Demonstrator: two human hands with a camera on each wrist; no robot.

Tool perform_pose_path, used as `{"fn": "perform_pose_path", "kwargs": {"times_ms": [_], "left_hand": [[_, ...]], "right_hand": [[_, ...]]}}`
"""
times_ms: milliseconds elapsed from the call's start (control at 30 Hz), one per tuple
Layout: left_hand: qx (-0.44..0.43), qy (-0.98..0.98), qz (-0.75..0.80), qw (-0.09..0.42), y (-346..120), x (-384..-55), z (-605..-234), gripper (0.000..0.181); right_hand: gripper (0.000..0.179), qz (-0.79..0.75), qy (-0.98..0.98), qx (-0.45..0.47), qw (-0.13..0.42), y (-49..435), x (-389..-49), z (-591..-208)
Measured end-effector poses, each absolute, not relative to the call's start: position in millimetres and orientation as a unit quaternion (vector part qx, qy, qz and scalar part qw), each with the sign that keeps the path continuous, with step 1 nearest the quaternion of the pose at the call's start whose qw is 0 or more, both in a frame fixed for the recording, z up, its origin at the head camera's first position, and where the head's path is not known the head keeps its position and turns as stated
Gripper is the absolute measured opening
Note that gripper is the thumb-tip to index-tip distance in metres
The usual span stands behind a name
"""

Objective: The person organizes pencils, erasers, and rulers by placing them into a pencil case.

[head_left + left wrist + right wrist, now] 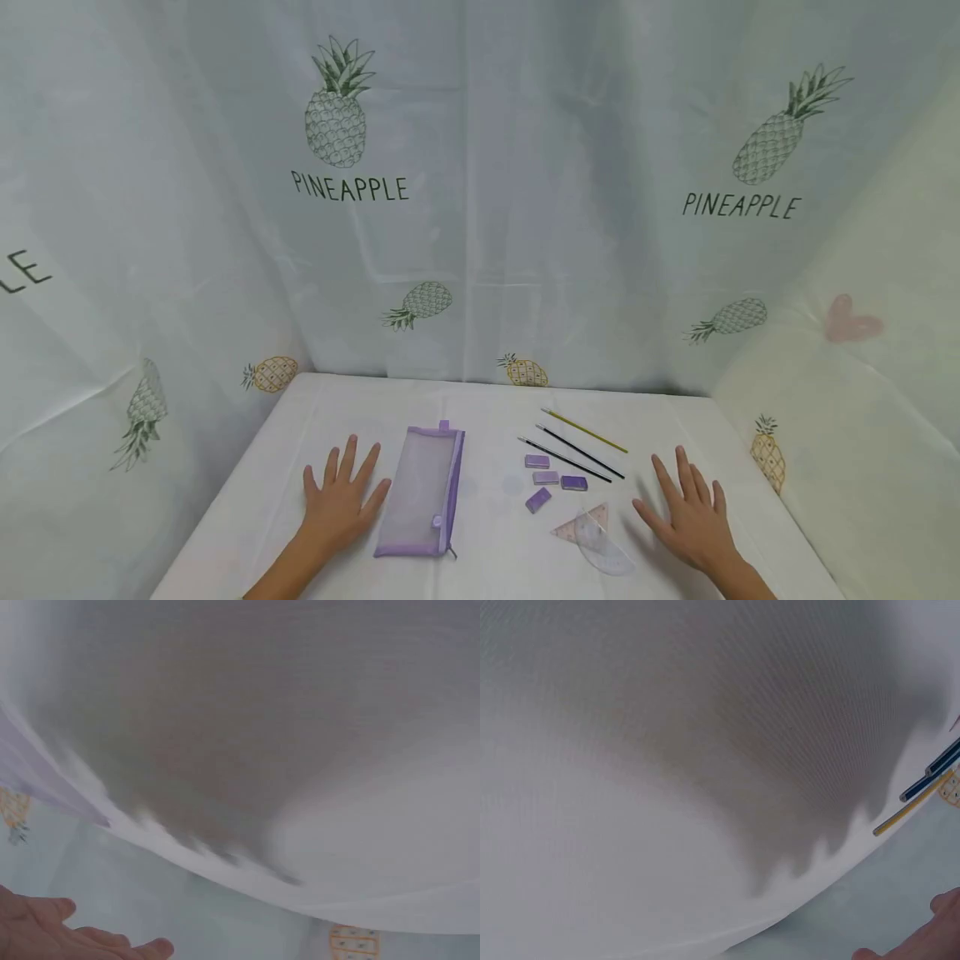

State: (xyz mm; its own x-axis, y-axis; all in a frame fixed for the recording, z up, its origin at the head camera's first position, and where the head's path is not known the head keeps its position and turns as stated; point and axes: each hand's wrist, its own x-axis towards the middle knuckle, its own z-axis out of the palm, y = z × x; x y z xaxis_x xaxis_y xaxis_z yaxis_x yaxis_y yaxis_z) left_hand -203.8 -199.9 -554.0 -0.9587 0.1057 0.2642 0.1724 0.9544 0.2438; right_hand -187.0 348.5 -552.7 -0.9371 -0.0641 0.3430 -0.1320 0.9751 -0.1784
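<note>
My left hand (341,504), fingers spread and holding nothing, is just left of a purple mesh pencil case (420,492) that lies flat. Fingers of my right hand (693,521) are likewise spread and bare, to the right of a clear protractor (611,560). The protractor overlaps a pinkish set square (573,530). Several small purple erasers, among them a dark one (574,483), lie between the case and my right hand. Behind them are a yellow pencil (585,431) and two dark pencils (580,452). In the wrist views both hands cast shadows over the white cloth.
White cloth covers the table (495,575). A pale curtain (525,208) with printed pineapples hangs behind the table's far edge and along both sides.
</note>
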Motion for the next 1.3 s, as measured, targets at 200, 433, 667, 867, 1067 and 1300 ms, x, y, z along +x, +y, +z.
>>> {"fn": "perform_pose_path", "kwargs": {"times_ms": [200,433,667,867,1067,1300], "left_hand": [[-0.085,-0.981,-0.141,0.1,-168,-202,-555,0.068],[-0.086,-0.98,-0.176,0.043,-122,-201,-550,0.077],[-0.055,-0.985,-0.161,-0.012,-98,-202,-552,0.087],[-0.031,-0.984,-0.171,-0.037,-94,-203,-556,0.086],[-0.049,-0.985,-0.166,-0.014,-91,-205,-555,0.075],[-0.05,-0.975,-0.217,-0.01,-89,-207,-550,0.059]], "right_hand": [[0.081,0.103,-0.979,0.06,0.168,349,-193,-549],[0.08,0.103,-0.979,0.069,0.165,347,-202,-549],[0.078,0.107,-0.977,0.081,0.164,346,-215,-548],[0.071,0.136,-0.974,0.08,0.161,344,-234,-545],[0.065,0.142,-0.97,0.077,0.184,350,-251,-545],[0.043,0.243,-0.959,0.078,0.123,352,-270,-545]]}}
